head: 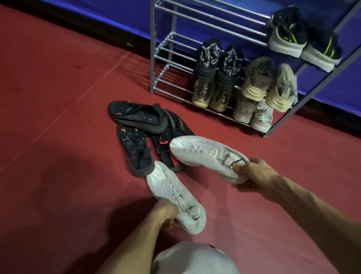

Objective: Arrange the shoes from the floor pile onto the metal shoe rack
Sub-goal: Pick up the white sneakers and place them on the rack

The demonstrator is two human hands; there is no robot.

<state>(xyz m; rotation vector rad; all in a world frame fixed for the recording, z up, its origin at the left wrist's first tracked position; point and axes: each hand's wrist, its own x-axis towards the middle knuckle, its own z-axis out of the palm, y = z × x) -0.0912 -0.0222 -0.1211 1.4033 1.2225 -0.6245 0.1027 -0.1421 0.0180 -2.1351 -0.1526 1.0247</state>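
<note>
My left hand [166, 216] grips the heel end of a white sneaker [175, 196] low over the red floor. My right hand [251, 174] holds a second white sneaker [206, 152] by its collar, toe pointing left. Just beyond them lies the floor pile of black shoes with orange marks [139, 134]. The metal shoe rack [160, 49] stands at the back. Its bottom shelf carries a tan pair [210, 96] and a pale grey pair [253, 114]. The middle shelf holds a black patterned pair [219, 62] and a beige pair [268, 83]. A black and white pair with green stripes [303, 42] sits higher.
A blue wall covering [77, 3] runs behind the rack. Red flooring [49, 106] spreads to the left. The left halves of the rack's shelves show bare bars. My knee in grey fabric [196, 268] is at the bottom.
</note>
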